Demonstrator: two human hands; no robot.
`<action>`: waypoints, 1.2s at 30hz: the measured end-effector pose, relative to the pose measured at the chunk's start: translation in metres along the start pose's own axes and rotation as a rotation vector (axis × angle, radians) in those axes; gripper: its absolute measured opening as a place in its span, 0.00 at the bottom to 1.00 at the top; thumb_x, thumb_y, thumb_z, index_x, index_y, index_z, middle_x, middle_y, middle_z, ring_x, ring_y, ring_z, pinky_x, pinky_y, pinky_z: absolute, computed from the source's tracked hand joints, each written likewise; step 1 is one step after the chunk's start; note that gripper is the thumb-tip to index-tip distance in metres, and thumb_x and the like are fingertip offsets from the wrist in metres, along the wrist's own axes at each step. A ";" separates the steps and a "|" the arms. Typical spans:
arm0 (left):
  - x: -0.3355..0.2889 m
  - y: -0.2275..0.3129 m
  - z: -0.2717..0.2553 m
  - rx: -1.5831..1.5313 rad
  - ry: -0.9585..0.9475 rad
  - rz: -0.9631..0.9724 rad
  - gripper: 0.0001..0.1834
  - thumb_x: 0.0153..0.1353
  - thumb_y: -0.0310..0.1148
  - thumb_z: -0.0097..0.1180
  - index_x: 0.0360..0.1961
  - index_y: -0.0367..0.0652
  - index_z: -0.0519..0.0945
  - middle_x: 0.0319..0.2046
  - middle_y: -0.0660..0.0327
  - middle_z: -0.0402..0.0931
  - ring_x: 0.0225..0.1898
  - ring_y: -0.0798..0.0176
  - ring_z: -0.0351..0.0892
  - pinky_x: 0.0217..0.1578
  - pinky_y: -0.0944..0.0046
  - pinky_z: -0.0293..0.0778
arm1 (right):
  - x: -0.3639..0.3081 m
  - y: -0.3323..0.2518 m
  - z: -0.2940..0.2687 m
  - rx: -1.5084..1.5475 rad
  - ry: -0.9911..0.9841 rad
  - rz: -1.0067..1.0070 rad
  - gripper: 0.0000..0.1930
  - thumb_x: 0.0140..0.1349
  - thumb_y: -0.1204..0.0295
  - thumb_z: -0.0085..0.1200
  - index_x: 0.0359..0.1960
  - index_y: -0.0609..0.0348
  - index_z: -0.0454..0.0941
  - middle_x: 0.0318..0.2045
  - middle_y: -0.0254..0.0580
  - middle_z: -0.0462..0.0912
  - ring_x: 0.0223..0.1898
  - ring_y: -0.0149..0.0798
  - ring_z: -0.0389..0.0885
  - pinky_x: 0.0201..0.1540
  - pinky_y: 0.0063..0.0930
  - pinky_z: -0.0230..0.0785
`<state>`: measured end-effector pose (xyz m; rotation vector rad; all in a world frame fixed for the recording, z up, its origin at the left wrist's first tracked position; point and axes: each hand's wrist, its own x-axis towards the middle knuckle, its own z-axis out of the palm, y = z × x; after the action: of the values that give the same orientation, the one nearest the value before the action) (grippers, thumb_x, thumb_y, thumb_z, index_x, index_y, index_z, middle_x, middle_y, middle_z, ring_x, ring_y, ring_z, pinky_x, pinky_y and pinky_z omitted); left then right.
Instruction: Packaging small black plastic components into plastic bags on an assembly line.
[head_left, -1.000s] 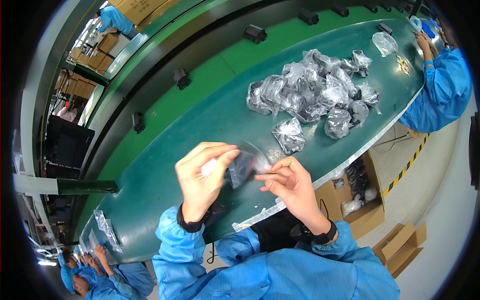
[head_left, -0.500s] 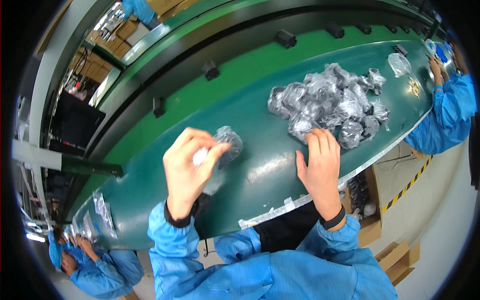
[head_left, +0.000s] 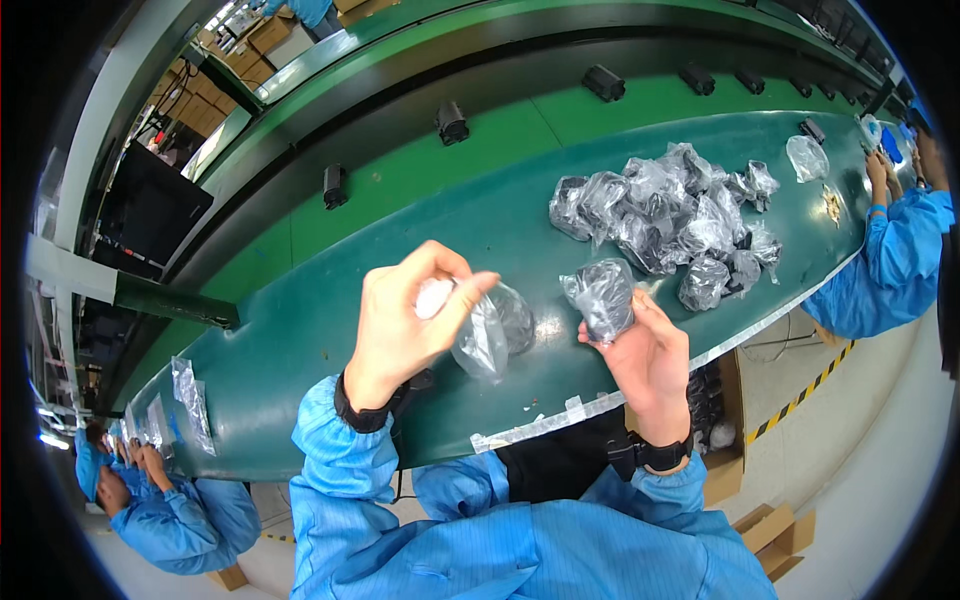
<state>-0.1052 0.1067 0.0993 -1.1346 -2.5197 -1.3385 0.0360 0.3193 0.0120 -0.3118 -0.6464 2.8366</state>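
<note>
Looks like factory packing line to me: long green conveyor belt [head_left: 300,330]; workers in blue coats [head_left: 890,260] alongside; pile of bagged parts [head_left: 670,215]; cardboard boxes [head_left: 775,530] on floor.

Both forearms, in blue sleeves with dark cuffs, rise from the lower edge. The left hand [head_left: 405,325] is raised, back toward the camera, its fingers [head_left: 470,290] and thumb pinched together at the tips. The right hand [head_left: 645,355] is lifted beside it, palm turned inward, its fingers [head_left: 640,305] curled closed, with a dark band at the wrist.
</note>
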 end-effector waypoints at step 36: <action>0.048 -0.033 -0.010 -0.051 0.256 -0.150 0.15 0.64 0.39 0.63 0.35 0.36 0.84 0.23 0.60 0.80 0.27 0.69 0.76 0.33 0.65 0.73 | 0.114 -0.014 0.034 -2.352 -0.190 -0.816 0.07 0.55 0.70 0.62 0.29 0.61 0.80 0.30 0.48 0.80 0.35 0.48 0.84 0.34 0.42 0.78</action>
<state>-0.1638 0.1155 0.1006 -0.7375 -2.4355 -1.4840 -0.0796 0.3468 0.0305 0.0222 -2.6835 0.2301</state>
